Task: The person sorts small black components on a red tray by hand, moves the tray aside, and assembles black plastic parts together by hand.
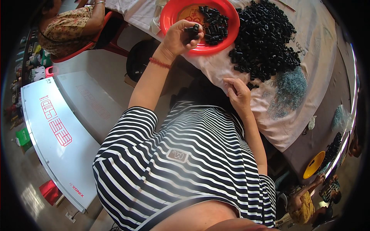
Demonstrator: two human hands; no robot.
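Note:
My left hand (pixel 182 38), with a red beaded bracelet at the wrist, is closed around a few small black plastic pieces (pixel 192 31) over the near left rim of a red basin (pixel 166 24). Inside the basin lie more such black pieces (pixel 215 29), some of them lined up side by side. By the near edge of the pale cloth (pixel 254 104), my right hand (pixel 239 96) has its fingers bent and thumb and forefinger close together; whatever they hold is too small to tell. Beyond it spreads a large heap of black pieces (pixel 262 42).
Small clear bluish pieces (pixel 291 90) form a heap right of the black one. A person (pixel 73 29) sits on a red chair at the far left. A long white cabinet (pixel 58 142) stands left. At right are a yellow basin (pixel 314 164) and other people (pixel 302 206).

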